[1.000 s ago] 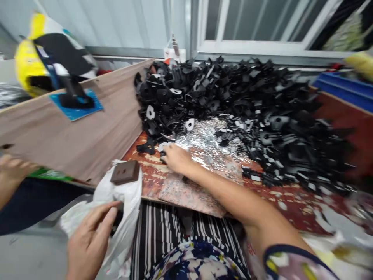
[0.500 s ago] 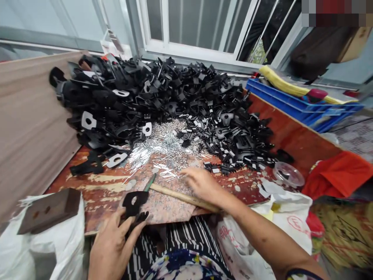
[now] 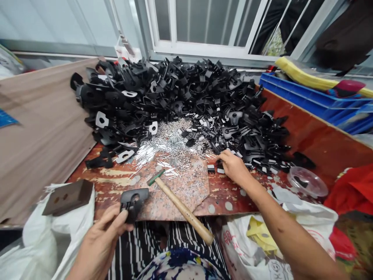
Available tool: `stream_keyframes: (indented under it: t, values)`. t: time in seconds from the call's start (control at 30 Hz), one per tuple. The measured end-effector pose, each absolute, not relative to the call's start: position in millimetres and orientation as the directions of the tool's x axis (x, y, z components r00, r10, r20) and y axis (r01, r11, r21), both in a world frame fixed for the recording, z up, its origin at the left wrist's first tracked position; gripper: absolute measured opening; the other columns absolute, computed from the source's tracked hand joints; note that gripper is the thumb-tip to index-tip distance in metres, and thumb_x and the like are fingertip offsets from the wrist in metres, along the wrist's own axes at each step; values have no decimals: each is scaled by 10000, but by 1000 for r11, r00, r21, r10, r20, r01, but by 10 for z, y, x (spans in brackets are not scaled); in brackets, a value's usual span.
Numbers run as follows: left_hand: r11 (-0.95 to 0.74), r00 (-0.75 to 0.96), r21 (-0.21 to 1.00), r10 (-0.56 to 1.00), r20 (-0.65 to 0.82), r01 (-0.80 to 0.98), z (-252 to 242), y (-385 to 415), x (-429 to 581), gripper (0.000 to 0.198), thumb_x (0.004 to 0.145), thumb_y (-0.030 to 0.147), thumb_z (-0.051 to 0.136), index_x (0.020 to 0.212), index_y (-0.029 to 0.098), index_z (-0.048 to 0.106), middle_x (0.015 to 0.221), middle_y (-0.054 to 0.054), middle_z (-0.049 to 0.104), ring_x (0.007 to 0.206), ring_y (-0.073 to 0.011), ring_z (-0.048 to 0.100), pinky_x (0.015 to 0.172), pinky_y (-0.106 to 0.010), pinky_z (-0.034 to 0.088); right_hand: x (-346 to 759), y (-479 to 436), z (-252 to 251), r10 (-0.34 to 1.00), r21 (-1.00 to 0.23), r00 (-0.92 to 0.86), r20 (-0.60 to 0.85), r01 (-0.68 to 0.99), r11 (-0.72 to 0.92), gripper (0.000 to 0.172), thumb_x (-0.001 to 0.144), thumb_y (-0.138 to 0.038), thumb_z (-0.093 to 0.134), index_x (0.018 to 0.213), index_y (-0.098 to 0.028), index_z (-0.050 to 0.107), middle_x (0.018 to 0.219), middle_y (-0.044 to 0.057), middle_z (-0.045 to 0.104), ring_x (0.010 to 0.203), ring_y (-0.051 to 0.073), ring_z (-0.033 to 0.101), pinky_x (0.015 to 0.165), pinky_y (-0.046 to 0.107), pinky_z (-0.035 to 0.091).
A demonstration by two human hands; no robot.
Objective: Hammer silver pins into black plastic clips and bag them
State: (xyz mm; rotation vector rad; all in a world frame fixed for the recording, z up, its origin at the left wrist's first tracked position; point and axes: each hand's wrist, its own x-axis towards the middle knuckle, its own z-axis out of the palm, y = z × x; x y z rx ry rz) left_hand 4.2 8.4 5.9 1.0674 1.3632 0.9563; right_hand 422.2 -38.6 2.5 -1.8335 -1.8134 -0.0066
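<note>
Between the thumb and fingers of my left hand [image 3: 106, 229] is a black plastic part with a round hole [image 3: 134, 200], held above the near edge of the table. My right hand [image 3: 233, 165] is at the edge of the heap of small black plastic clips [image 3: 208, 130], its thumb and fingertips pinched together. Whatever is between those fingertips is too small to tell. A hammer [image 3: 183, 210] with a wooden handle and a green head lies on the stone slab [image 3: 195, 186], its handle end jutting past the near edge. Thin metal pins [image 3: 169, 142] are heaped behind the slab.
A large pile of black plastic parts [image 3: 175, 87] fills the back of the table. At the right are a clear plastic dish [image 3: 316, 186] and a blue crate [image 3: 309, 97]. A brown block [image 3: 70, 197] sits on a white sack [image 3: 37, 237] at the left.
My right hand has let go of the hammer and moved right to the small clips. The hammer now rests on the slab. My left hand has tilted the black part so its face shows.
</note>
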Motion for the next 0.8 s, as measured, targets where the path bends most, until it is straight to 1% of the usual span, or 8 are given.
stream_keyframes:
  t: [0.1,0.17,0.23,0.3,0.4,0.5,0.63,0.8]
  values:
    - [435,211,900,881,-423,-11,235,-26,285,438,532,490,936,820,190,798,1215,-66,609,829,-191,580,651,-286,575,3878,-509,163,840,-414,195,507,910,39,232,841,-28,488,928,-177,644,970,83,612,928,218,582,853,350,466]
    - [419,368,907,840,-398,25,292,-96,487,327,648,467,886,708,164,779,1225,-90,590,960,-228,565,654,-245,564,3549,-561,239,819,-475,194,539,873,106,188,832,-55,538,907,-202,628,916,52,632,926,223,582,841,353,469]
    - [387,503,922,794,-340,11,305,-158,682,348,714,468,841,611,152,737,1172,-109,592,1041,-252,534,660,-222,556,3227,-591,273,839,-574,187,510,801,171,207,828,-68,561,943,-224,629,924,25,661,932,215,598,837,350,477]
    - [406,587,913,752,-301,-51,296,-207,831,320,750,461,818,674,158,751,1113,-107,585,987,-235,541,664,-239,570,2976,-604,263,862,-686,225,455,705,179,198,825,-86,582,945,-239,622,924,5,678,911,201,623,859,360,491]
    - [455,633,881,723,-278,-132,278,-252,933,267,788,434,799,803,168,772,1058,-91,574,890,-197,555,672,-273,595,2754,-613,216,856,-760,272,440,621,193,130,825,-122,616,867,-244,599,846,-24,694,822,185,660,1007,446,459]
    - [459,623,872,736,-265,-172,269,-264,935,255,793,414,801,841,166,774,1045,-84,554,880,-193,560,656,-275,603,2636,-636,189,809,-693,233,539,669,269,144,851,-132,622,910,-259,654,893,-24,740,868,191,701,1181,558,283]
    - [441,620,871,751,-225,-218,260,-247,910,241,810,400,790,831,160,773,1062,-71,525,883,-175,555,678,-252,596,2514,-686,176,764,-637,211,610,704,314,187,885,-143,600,972,-278,698,999,1,769,1008,217,715,1223,617,174]
    - [414,653,880,737,-174,-232,229,-213,864,211,856,371,748,835,165,786,1054,-61,503,900,-168,552,702,-233,585,2437,-723,123,794,-714,237,559,625,316,128,897,-170,597,960,-259,665,1028,35,762,1073,234,699,1217,626,195]
